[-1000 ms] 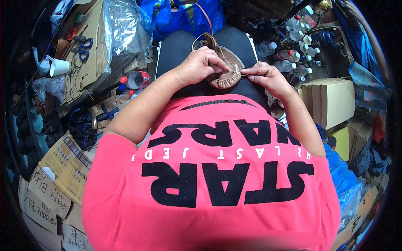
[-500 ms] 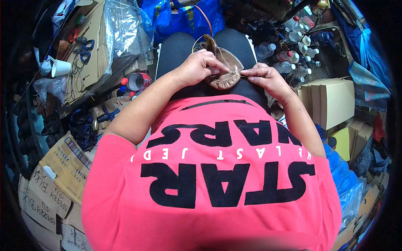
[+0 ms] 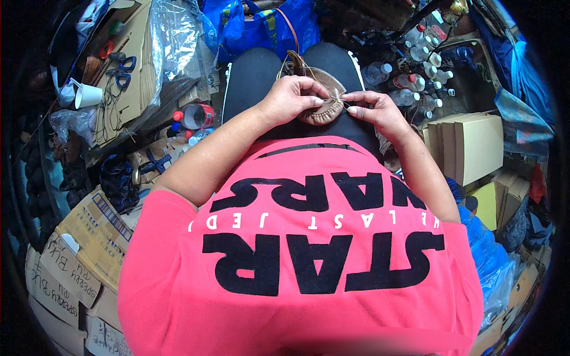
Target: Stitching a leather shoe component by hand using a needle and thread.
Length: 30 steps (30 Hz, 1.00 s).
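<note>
On my lap between my dark-trousered thighs lies a brown moccasin-type shoe (image 3: 322,117), its rounded toe puckered with gathered stitches. A thin tan lace (image 3: 336,95) crosses the top of the toe seam. My left hand (image 3: 295,99) is closed in a pinch on the lace, thumb and forefinger at the seam. From the other side, my right hand (image 3: 378,110) holds the lace between its forefinger and thumb, its fingertips close to the left ones. The far end of the shoe stands up beyond my left hand, with loose lace beside it.
A blue bag (image 3: 261,29) sits beyond my knees. Several plastic bottles (image 3: 409,95) and stacked tan boards (image 3: 469,145) are at the right. On the left are cardboard sheets (image 3: 133,65), blue-handled scissors (image 3: 123,74), a white cup (image 3: 88,96) and a red-labelled bottle (image 3: 196,116).
The large lace loop above my left hand has shrunk from view. My left hand has shifted slightly right, and the right thumb has moved lower, away from its forefinger.
</note>
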Each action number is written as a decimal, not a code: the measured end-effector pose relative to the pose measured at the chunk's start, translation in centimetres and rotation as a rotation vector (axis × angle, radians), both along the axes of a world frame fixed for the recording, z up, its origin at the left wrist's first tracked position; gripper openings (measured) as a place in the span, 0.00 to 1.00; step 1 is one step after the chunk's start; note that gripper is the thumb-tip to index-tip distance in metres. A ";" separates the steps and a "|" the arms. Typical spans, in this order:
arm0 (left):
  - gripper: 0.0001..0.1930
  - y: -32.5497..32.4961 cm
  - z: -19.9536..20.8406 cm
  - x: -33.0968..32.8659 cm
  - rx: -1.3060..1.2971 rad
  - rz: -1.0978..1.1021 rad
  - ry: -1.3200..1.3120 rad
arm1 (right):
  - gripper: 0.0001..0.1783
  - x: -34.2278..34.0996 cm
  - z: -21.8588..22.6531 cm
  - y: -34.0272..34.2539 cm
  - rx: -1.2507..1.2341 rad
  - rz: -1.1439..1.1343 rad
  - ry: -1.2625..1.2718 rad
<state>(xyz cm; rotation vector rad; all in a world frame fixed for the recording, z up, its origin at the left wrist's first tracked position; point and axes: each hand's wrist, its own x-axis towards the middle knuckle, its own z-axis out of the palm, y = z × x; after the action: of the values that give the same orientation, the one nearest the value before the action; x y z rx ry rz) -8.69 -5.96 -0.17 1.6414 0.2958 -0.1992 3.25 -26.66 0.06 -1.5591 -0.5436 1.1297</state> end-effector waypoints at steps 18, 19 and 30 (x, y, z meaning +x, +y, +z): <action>0.04 -0.9 3.1 0.7 0.873 -0.364 -0.353 | 0.05 0.0 2.2 1.7 -0.068 0.335 -1.034; 0.04 -0.6 3.0 0.6 0.874 -0.361 -0.355 | 0.05 -0.1 1.6 1.6 -0.004 0.286 -0.912; 0.04 0.5 3.6 -0.2 0.694 -0.351 -0.223 | 0.07 -0.7 0.7 -2.4 -0.057 0.010 -0.581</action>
<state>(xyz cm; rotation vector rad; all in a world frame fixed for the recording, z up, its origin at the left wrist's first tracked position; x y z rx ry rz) -8.89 -5.47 3.43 2.3792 -0.1195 -0.1851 2.58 -29.02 0.74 -1.9414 -0.9070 0.6893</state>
